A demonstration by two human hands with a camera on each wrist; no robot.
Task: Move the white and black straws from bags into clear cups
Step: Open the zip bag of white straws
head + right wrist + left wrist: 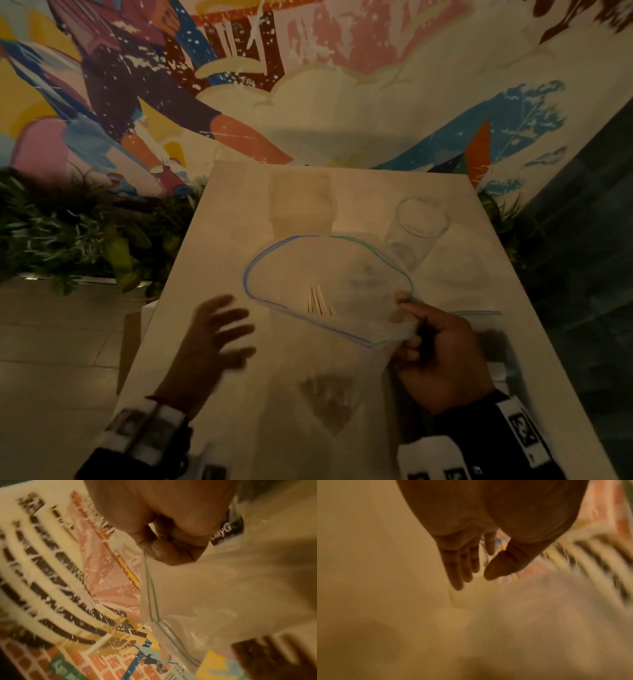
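Note:
A clear zip bag (329,274) with a blue-green rim is held up with its mouth wide open over the pale table (479,342). Several white straw ends (318,303) show inside it. My right hand (428,346) pinches the bag's right edge (149,566). My left hand (219,329), blurred, hovers with fingers spread just left of the bag's mouth and holds nothing; in the left wrist view its fingers (458,563) are straight. A clear cup (416,226) stands at the back right. No black straws can be made out.
A second zip bag's blue seal (479,312) lies on the table right of my right hand. A painted mural covers the wall behind. Green plants (68,233) line the table's left side, and a tiled floor lies below them.

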